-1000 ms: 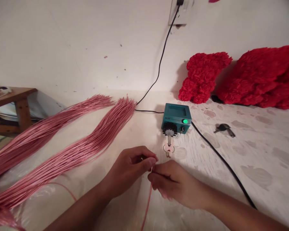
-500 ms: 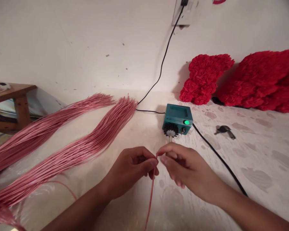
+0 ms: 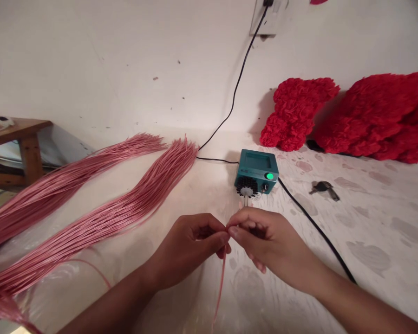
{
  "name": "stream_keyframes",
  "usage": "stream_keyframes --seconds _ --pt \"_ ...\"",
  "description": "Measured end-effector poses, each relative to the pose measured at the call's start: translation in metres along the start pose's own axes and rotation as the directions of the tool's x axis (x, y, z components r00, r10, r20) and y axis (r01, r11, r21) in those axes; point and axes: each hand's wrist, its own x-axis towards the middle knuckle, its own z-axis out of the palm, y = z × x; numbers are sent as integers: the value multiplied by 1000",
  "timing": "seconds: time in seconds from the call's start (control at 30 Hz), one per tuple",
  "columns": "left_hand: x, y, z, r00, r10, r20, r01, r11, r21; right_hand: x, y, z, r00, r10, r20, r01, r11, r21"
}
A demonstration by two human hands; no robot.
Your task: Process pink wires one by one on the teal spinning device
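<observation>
Between my two hands hangs a thin pink cord (image 3: 222,283), its lower end running down toward the bottom edge. My left hand (image 3: 198,241) pinches the cord near its top between thumb and forefinger. Fingertips of my right hand (image 3: 261,236) are pinched together on the cord's top end, touching the left fingertips; the tip itself is hidden. Just beyond the right hand stands a small teal machine (image 3: 257,167) with a lit green button, a black toothed wheel and a light-coloured shaft pointing toward me.
Two long bundles of pink cords (image 3: 125,208) lie on the left of the covered table (image 3: 369,222). Red fabric flowers (image 3: 299,111) stand against the wall at the right. Keys (image 3: 323,189) lie in front of them. Black cables (image 3: 316,227) run from the machine. A wooden bench (image 3: 31,153) stands far left.
My right thumb and forefinger have closed together at the cord's top, meeting the left fingertips. The left hand has hardly moved, and the hanging cord has shifted slightly.
</observation>
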Motion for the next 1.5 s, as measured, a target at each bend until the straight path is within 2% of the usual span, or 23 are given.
stream_keyframes --seconds 0.17,0.33,0.47,0.7,1.03,1.33,1.5 --pt "-1 0 0 1000 -6 4 5 994 106 1 -1 -1 998 63 11 -63 998 -5" --pt "-2 4 1 999 -30 27 23 977 211 1 -3 -4 990 112 81 -110 993 -35" --pt "-4 6 2 1000 -7 28 -2 958 285 0 -5 -6 989 100 108 -95 994 -49" --pt "-3 6 4 999 32 22 -38 946 321 0 -8 -4 991 82 104 -76 995 -64" --pt "-5 2 4 994 106 20 -104 889 446 -3 -10 -3 994 -94 56 106 953 -285" --pt "-7 0 3 987 155 37 -153 861 484 -1 -7 3 992 -125 32 127 911 -393" --pt "-6 -3 7 973 231 -20 -170 771 614 -2 -3 5 983 -184 18 170 862 -478"
